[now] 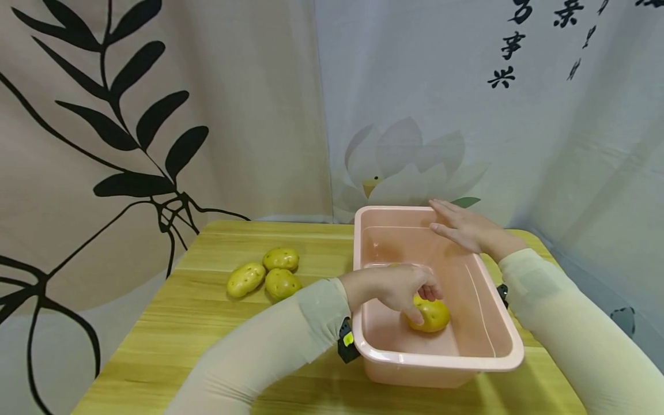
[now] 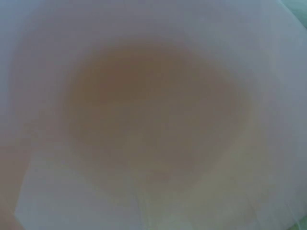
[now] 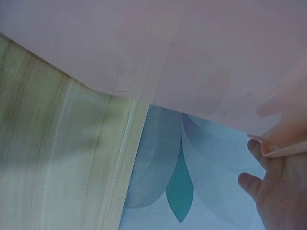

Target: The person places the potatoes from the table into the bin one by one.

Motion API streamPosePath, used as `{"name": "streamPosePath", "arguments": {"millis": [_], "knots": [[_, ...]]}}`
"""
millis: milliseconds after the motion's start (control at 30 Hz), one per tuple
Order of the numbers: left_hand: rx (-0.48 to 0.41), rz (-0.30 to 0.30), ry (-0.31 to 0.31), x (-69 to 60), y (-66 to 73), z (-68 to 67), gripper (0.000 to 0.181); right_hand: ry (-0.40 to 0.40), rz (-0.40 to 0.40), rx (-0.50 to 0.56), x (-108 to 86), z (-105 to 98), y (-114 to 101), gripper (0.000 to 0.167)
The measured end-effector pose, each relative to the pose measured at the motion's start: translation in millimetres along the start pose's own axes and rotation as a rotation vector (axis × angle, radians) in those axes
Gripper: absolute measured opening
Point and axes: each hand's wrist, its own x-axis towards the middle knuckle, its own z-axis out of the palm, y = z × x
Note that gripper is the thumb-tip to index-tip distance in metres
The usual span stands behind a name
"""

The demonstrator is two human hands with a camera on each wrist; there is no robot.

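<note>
A pink plastic basin (image 1: pixel 415 360) stands on the wooden table. Inside it, my left hand (image 1: pixel 402 288) holds a yellow potato (image 1: pixel 434 316) between the thumb and the curled fingers. Behind that hand, another potato shows only as a small sliver. My right hand (image 1: pixel 464 227) grips the basin's far right corner, thumb inside the wall. The right wrist view has fingers of that hand (image 3: pixel 283 191) at the outside of the rim. A blurred brownish shape fills the middle of the left wrist view, with no clear detail.
Left of the basin, three yellow potatoes (image 1: pixel 246 279) lie close together on the table (image 1: pixel 171 346). A pale curtain (image 1: pixel 259 115) with dark leaf prints hangs behind the table. Black wrist devices (image 1: pixel 346 341) sit at both cuffs.
</note>
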Motion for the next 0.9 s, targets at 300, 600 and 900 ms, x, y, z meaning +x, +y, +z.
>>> {"name": "streamPosePath", "arguments": {"millis": [300, 600, 900], "knots": [[0.002, 0.002, 0.017, -0.5, 0.9, -0.7, 0.049, 0.006, 0.003, -0.012, -0.4, 0.4, -0.6, 0.073], [-0.102, 0.012, 0.083, -3.4, 0.1, -2.6, 0.051, 0.020, 0.002, 0.008, -1.5, 0.3, -3.8, 0.070], [-0.259, 0.072, 0.163, -11.0, 0.2, -12.3, 0.055, 0.015, -0.008, 0.007, -2.5, -1.9, -5.1, 0.071]]}}
